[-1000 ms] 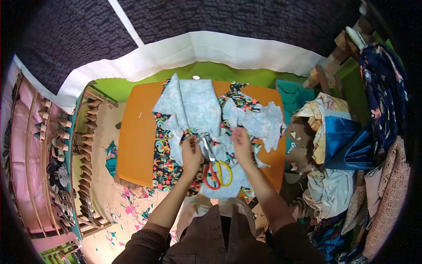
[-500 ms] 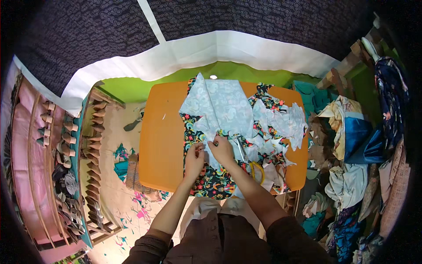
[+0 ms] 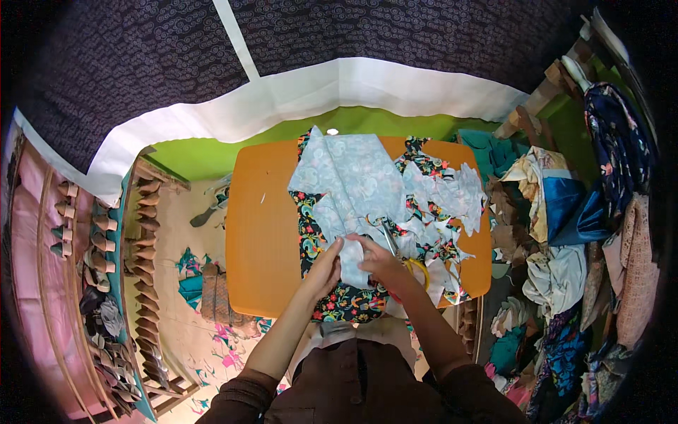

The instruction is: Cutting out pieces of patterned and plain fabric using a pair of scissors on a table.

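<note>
A dark floral-print fabric (image 3: pixel 346 302) lies on an orange-brown table, with its pale blue reverse (image 3: pixel 360 173) folded uppermost. My left hand (image 3: pixel 326 270) is closed at the pale fabric's near part, thumb and fingers together. Close beside it, my right hand (image 3: pixel 381 265) is bent over the same cloth, its fingers curled and pinching. The thumbs nearly meet above the pale layer, which reaches down between my hands. Scissors with yellow handles (image 3: pixel 419 272) rest by my right wrist, partly under the forearm, their metal blades pointing away.
Ragged pale and floral scraps (image 3: pixel 459 194) cover the right of the orange-brown table (image 3: pixel 258 212). Racks of shoe lasts (image 3: pixel 145 265) stand at the left. Piled cloths (image 3: pixel 561 283) hang at the right. Pink and teal offcuts (image 3: pixel 227 344) litter the floor.
Both hands have moved slightly right and nearer to me. More pale fabric now lies between them, covering part of the floral print. The head view has shifted a little.
</note>
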